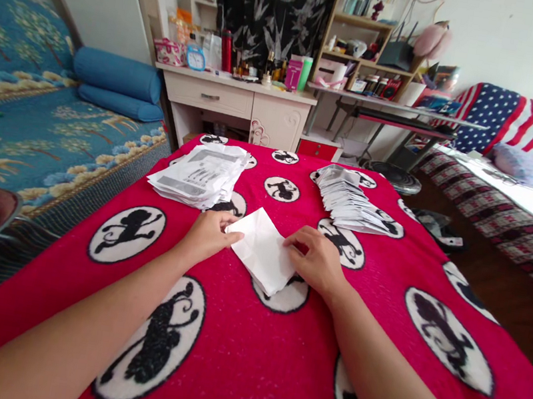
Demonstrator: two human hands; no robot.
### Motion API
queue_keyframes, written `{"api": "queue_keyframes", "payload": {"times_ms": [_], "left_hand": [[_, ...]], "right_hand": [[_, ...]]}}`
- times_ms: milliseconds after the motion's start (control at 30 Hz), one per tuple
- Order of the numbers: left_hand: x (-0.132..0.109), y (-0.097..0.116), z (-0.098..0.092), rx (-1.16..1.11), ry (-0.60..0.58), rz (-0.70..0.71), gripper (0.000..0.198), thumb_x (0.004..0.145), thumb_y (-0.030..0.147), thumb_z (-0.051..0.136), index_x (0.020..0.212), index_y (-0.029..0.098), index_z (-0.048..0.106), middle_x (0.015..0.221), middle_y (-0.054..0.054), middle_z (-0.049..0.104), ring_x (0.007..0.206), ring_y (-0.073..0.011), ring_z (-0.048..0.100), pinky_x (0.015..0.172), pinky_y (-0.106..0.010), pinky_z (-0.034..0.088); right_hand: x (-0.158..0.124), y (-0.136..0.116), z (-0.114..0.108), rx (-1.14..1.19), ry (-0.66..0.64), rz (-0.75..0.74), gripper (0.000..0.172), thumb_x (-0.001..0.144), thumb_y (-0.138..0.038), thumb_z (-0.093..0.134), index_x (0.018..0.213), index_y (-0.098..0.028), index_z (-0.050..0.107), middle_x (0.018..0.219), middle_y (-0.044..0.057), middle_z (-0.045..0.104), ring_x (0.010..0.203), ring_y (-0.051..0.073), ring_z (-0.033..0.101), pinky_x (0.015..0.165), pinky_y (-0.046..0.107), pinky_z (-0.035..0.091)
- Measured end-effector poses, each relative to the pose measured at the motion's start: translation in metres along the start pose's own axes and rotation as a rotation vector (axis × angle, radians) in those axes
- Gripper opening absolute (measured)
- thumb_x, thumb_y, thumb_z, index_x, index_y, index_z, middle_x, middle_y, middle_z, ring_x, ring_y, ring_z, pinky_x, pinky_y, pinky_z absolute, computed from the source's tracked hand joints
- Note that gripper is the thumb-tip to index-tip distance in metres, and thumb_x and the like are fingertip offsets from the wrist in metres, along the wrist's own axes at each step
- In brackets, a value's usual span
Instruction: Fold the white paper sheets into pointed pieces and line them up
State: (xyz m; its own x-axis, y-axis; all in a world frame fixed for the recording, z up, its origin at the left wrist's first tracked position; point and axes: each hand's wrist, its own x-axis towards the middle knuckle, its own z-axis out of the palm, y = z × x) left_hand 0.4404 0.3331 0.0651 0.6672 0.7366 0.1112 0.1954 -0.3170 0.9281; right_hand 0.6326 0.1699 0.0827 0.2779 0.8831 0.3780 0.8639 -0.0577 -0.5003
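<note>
A white folded paper (pixel 261 249) lies turned at an angle on the red cloth, between my hands. My left hand (pixel 213 235) pinches its upper left corner between thumb and fingers. At the paper's right edge, my right hand (pixel 315 258) has its fingers curled, with the fingertips on the edge. Beyond my left hand is a pile of flat printed sheets (pixel 200 172). A fanned row of folded papers (pixel 347 199) rests farther off on the right.
The red cloth with monkey ovals (pixel 242 351) covers the table. Behind it stand a white desk (pixel 217 94) and a shelf (pixel 360 22). A blue-covered sofa (pixel 55 126) is on the left, a bed (pixel 514 198) on the right, and a round tray (pixel 4 212) at the left edge.
</note>
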Motion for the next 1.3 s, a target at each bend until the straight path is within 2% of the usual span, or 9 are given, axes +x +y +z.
{"api": "queue_keyframes", "payload": {"times_ms": [133,267,433,600,700,867,1000,1133,1300], "left_hand": [[0.000,0.000,-0.006,0.110,-0.030,-0.097,0.024,0.071,0.037,0.066,0.075,0.014,0.073,0.042,0.000,0.058,0.039,-0.0147,0.053,0.040,-0.022,0.037],[0.007,-0.006,-0.004,0.089,0.066,0.014,0.021,0.063,0.035,0.073,0.074,0.016,0.074,0.060,-0.004,0.069,0.054,-0.0175,0.061,0.049,-0.024,0.043],[0.017,-0.009,0.004,0.002,0.085,0.004,0.051,0.054,0.024,0.078,0.104,0.015,0.072,0.080,-0.006,0.073,0.068,-0.0189,0.065,0.061,-0.027,0.049],[0.016,-0.002,0.005,-0.112,-0.027,0.050,0.083,0.058,0.013,0.070,0.137,0.012,0.047,0.094,-0.008,0.073,0.075,-0.0158,0.064,0.069,-0.026,0.048],[0.015,-0.002,0.004,-0.095,-0.058,0.087,0.072,0.062,0.011,0.064,0.133,0.013,0.053,0.089,-0.005,0.072,0.073,-0.0143,0.063,0.067,-0.024,0.047],[0.012,-0.006,0.004,0.171,-0.062,0.231,0.036,0.066,0.006,0.051,0.089,0.018,0.076,0.085,-0.004,0.071,0.075,-0.0154,0.062,0.068,-0.025,0.046],[0.004,0.001,0.003,0.383,-0.097,0.397,0.033,0.067,0.004,0.049,0.074,0.021,0.076,0.085,-0.003,0.070,0.080,-0.0166,0.063,0.072,-0.026,0.046],[-0.001,0.009,0.000,0.535,-0.109,0.369,0.021,0.075,0.014,0.054,0.068,0.020,0.073,0.075,-0.003,0.068,0.069,-0.0156,0.060,0.064,-0.026,0.042],[-0.005,0.015,0.006,0.692,-0.073,0.340,0.015,0.079,0.031,0.064,0.089,0.021,0.070,0.071,0.000,0.064,0.070,-0.0164,0.058,0.064,-0.027,0.040]], "right_hand": [[0.001,-0.006,0.005,-0.114,-0.014,-0.225,0.040,0.070,0.001,0.051,0.095,-0.021,0.073,0.109,0.007,0.069,0.100,0.023,0.059,0.088,0.037,0.045],[0.001,-0.015,0.016,-0.010,-0.161,-0.321,0.055,0.068,0.008,0.044,0.108,-0.021,0.070,0.117,0.007,0.068,0.108,0.020,0.059,0.092,0.036,0.045],[0.004,-0.019,0.025,0.076,-0.191,-0.340,0.057,0.066,0.008,0.044,0.108,-0.021,0.070,0.118,0.007,0.068,0.110,0.020,0.061,0.096,0.037,0.046],[0.004,-0.017,0.029,0.181,-0.200,-0.374,0.062,0.057,0.009,0.038,0.102,-0.019,0.071,0.114,0.006,0.070,0.110,0.019,0.061,0.097,0.035,0.047],[0.002,-0.017,0.030,0.218,-0.076,-0.277,0.058,0.058,0.009,0.038,0.097,-0.018,0.071,0.107,0.007,0.069,0.100,0.018,0.064,0.087,0.031,0.051],[0.003,-0.017,0.026,0.123,0.171,-0.078,0.065,0.065,0.007,0.041,0.120,-0.020,0.062,0.116,0.010,0.060,0.099,0.020,0.060,0.081,0.032,0.051],[0.003,-0.014,0.025,0.006,0.027,-0.189,0.054,0.068,0.006,0.043,0.107,-0.020,0.069,0.110,0.008,0.067,0.105,0.023,0.056,0.091,0.037,0.046],[0.003,-0.014,0.025,0.002,-0.022,-0.130,0.044,0.069,0.005,0.044,0.094,-0.018,0.071,0.101,0.006,0.071,0.096,0.021,0.059,0.088,0.034,0.046],[0.003,-0.015,0.024,-0.027,0.006,-0.028,0.036,0.071,-0.001,0.047,0.092,-0.017,0.070,0.095,0.006,0.070,0.092,0.020,0.060,0.085,0.031,0.045]]}}
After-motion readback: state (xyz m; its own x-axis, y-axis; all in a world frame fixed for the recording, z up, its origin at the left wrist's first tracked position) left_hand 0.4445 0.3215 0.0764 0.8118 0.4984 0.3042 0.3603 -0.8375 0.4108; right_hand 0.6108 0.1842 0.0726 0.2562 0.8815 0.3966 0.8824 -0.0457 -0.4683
